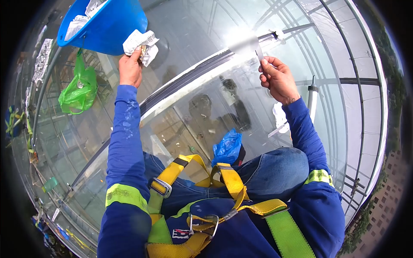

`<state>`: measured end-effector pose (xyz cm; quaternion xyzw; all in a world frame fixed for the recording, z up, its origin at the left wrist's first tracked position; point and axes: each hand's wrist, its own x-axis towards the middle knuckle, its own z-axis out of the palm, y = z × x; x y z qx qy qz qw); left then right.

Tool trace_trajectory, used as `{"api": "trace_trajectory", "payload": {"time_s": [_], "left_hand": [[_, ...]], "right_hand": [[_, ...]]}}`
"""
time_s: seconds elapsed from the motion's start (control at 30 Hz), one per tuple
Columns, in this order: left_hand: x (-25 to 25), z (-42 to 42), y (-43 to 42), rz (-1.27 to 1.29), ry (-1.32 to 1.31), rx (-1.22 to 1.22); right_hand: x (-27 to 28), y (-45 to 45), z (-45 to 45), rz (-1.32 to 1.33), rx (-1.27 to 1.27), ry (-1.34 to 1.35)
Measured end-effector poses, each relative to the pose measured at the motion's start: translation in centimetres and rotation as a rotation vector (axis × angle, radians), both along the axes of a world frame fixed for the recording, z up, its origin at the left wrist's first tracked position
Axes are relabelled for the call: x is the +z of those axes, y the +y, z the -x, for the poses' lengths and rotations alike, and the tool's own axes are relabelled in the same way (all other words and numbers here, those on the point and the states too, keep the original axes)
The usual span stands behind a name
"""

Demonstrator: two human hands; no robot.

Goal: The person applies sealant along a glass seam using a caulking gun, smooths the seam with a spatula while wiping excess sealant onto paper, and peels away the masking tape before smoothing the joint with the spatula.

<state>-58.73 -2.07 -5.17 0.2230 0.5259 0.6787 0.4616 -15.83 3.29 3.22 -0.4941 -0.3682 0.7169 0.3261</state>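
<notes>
Harness straps (232,180) in yellow and green cross the worker's chest at six o'clock, over a dark blue top (247,228) with bright reflective bands, and jeans-clad legs (275,170) are folded just beyond them. From where I'm watching, with twelve straight ahead of the worker, a crumpled blue plastic bag (228,144) sits close to the knees, around five o'clock. A ragged white scrap (280,116) lies near the right sleeve (303,129) at three, and a pale tube with a dark nozzle (312,101) is just beyond it, at half past two.

Out at ten o'clock, the left hand (130,69) grips a wad of crumpled newspaper (142,45). At two, the right hand (277,77) pinches a thin, flat grey blade (259,52) between thumb and fingers; sun glare hides where its far end stops. A dark seam (185,81) slants across the glass panels (180,30) from nine to one.

A knotted green plastic bag (79,92) hangs at half past nine, beneath a blue bucket (114,32) holding more newspaper (81,21) at half past ten. Farthest off, a building with rows of windows (387,185) shows at four.
</notes>
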Motion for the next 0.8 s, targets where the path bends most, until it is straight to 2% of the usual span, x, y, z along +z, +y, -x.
{"api": "trace_trajectory", "payload": {"time_s": [0.1,0.2,0.27,0.37,0.4,0.47,0.53,0.6,0.67,0.8], "left_hand": [[6.3,0.0,-4.8,-0.130,-0.106,-0.044],[7.9,-3.3,-9.8,-0.176,-0.251,-0.157],[7.6,-7.3,-13.0,-0.109,-0.380,-0.259],[8.9,-13.8,-16.9,-0.080,-0.698,-0.415],[9.6,-15.0,-17.7,-0.075,-0.796,-0.470],[10.5,-15.7,-18.8,-0.071,-0.843,-0.554],[11.5,-14.7,-19.2,-0.123,-0.841,-0.581],[12.3,-13.7,-19.3,-0.206,-0.842,-0.593],[13.6,-11.8,-19.5,-0.180,-0.813,-0.652],[16.3,-8.9,-19.6,-0.119,-0.753,-0.650]], "right_hand": [[6.9,-2.0,2.7,-0.249,0.175,-0.190],[12.5,-4.9,4.5,-0.403,0.354,-0.352],[15.2,-7.4,6.0,-0.461,0.348,-0.379],[17.8,-10.6,7.1,-0.536,0.481,-0.467],[18.5,-11.8,8.0,-0.516,0.508,-0.491],[18.3,-13.5,8.8,-0.559,0.588,-0.502],[18.0,-15.5,10.6,-0.583,0.564,-0.476],[17.4,-16.8,11.7,-0.572,0.526,-0.417],[17.1,-18.2,12.8,-0.555,0.431,-0.375],[17.6,-19.7,14.5,-0.595,0.301,-0.455]]}}
